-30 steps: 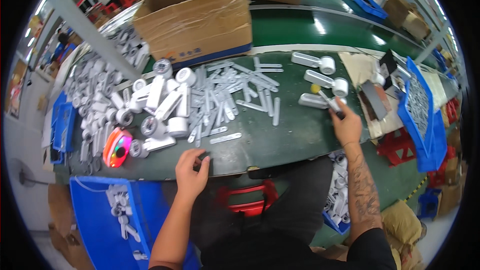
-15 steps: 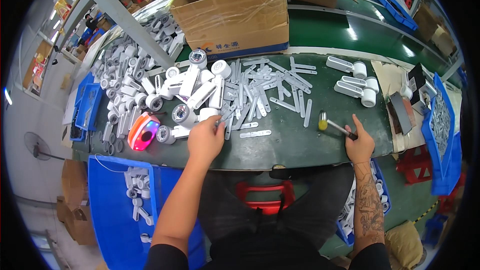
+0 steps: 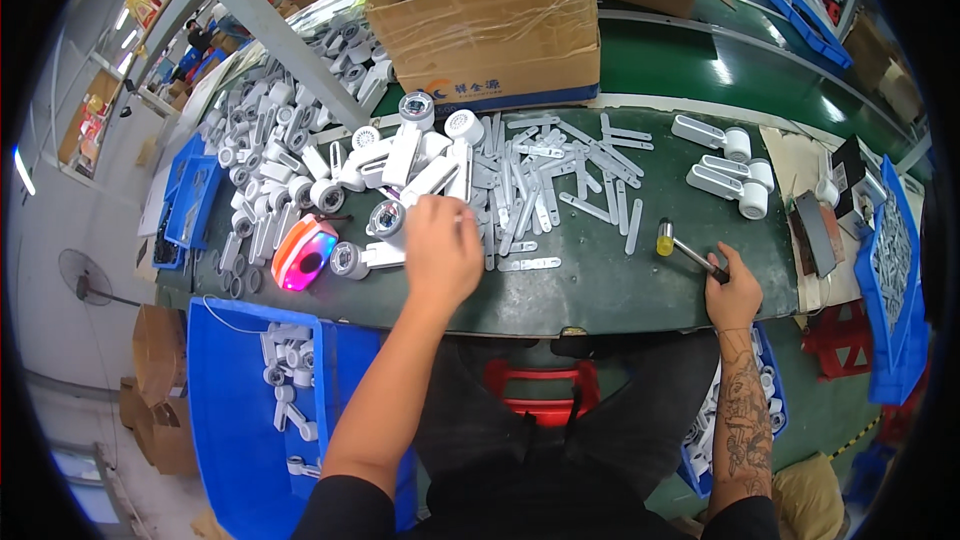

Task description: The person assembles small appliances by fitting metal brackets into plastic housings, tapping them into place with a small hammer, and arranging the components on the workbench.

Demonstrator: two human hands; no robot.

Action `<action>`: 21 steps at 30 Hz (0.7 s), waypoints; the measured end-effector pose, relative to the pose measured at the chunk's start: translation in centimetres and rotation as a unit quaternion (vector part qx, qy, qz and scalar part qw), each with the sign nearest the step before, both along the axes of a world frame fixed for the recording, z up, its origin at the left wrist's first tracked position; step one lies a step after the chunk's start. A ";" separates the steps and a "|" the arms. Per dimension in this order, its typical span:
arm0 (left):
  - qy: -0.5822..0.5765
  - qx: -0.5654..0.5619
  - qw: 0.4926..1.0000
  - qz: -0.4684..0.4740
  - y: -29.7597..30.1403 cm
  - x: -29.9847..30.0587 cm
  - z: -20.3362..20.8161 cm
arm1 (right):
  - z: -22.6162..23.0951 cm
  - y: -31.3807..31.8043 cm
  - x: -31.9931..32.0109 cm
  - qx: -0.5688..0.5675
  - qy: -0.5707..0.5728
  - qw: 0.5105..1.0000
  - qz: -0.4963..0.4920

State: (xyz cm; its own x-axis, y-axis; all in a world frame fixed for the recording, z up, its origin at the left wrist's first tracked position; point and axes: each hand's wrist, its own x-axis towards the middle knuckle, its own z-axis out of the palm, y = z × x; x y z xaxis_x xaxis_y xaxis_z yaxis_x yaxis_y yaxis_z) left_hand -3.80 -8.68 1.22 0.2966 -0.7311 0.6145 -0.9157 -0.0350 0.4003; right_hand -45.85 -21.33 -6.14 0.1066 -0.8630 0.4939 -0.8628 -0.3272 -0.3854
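My left hand (image 3: 441, 248) reaches over the green bench top (image 3: 600, 280) into a heap of white plastic parts (image 3: 400, 165), its fingers curled among them; whether it grips one is hidden by the back of the hand. Flat white strips (image 3: 560, 175) lie scattered just right of it. My right hand (image 3: 733, 290) rests near the bench's front edge, closed around the dark handle of a small mallet with a yellow head (image 3: 666, 238).
A big cardboard box (image 3: 490, 20) stands behind the parts. Three finished white pieces (image 3: 735, 170) lie at the right. A glowing orange and pink device (image 3: 305, 253) sits left of my hand. Blue bins (image 3: 250, 380) hold parts below the bench; a red stool (image 3: 540, 390) is underneath.
My left hand moved from the bench's front edge forward into the pile of white parts. My right hand drew back from the finished pieces toward the front edge, holding the mallet.
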 end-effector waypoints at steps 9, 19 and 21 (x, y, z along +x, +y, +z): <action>-0.026 0.100 0.985 0.137 3.3 7.5 0.8 | 0.0 0.0 -0.2 0.001 -0.010 1.000 0.006; 0.002 0.050 0.986 0.158 3.0 10.9 -0.1 | 0.0 -0.1 -0.2 -0.013 -0.002 1.000 0.021; 0.010 0.046 0.989 0.144 3.5 9.6 1.5 | 1.0 0.8 0.4 0.002 -0.034 0.999 0.032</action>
